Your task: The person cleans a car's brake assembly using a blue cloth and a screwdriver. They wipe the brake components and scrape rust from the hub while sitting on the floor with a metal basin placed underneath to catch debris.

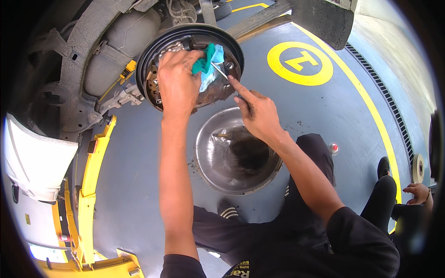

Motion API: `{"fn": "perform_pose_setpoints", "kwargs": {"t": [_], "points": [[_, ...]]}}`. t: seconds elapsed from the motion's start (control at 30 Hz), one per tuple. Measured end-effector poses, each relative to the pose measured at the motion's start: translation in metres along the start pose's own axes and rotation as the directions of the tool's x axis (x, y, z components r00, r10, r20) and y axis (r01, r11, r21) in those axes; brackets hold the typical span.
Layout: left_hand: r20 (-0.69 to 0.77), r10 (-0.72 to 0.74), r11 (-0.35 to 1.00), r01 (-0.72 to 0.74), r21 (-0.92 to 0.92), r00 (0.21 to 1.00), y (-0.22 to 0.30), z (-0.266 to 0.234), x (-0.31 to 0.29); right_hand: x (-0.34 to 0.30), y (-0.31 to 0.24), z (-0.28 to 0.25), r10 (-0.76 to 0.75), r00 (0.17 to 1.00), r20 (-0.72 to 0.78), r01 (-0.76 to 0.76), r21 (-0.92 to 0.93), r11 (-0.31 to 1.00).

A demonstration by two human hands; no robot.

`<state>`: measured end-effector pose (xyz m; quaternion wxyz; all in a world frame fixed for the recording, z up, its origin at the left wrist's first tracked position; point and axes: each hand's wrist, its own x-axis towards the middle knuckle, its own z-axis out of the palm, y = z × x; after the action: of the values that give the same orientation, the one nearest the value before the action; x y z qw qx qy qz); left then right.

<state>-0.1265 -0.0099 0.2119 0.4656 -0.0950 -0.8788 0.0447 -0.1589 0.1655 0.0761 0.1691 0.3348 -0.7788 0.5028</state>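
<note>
My left hand (178,78) is over the drum brake assembly (219,92), its fingers curled beside a crumpled green and light-blue cloth (204,65) that it holds. The fingertips are hidden behind the hand. A thin pale rod (219,70) slants from the cloth down toward my right hand (259,113). There the index finger is stretched out, its tip at the rod's lower end near the brake's right edge. The thumb stands apart below it, and the other fingers are bent. Brown, dirty brake parts show around the cloth inside the round black rim.
Below the brake, a round metal basin (208,171) with dark liquid sits on the grey-blue floor. Vehicle underbody parts (92,55) fill the upper left, above a yellow lift arm (90,185). Another person's hand (417,193) is at the right, near a tape roll (418,168).
</note>
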Motion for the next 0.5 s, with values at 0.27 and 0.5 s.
{"fn": "perform_pose_setpoints", "kwargs": {"t": [0.27, 0.5], "points": [[-0.116, 0.017, 1.000, -0.020, -0.023, 0.993, -0.003, -0.005, 0.015, 0.007, 0.005, -0.001, -0.015, 0.998, -0.060, 0.021, 0.114, 0.993], [0.070, -0.279, 0.927, 0.288, -0.239, 0.958, 0.035, -0.015, -0.026, -0.048, 0.038, -0.015, 0.158, 0.972, 0.176, -0.184, 0.142, 0.973]]}}
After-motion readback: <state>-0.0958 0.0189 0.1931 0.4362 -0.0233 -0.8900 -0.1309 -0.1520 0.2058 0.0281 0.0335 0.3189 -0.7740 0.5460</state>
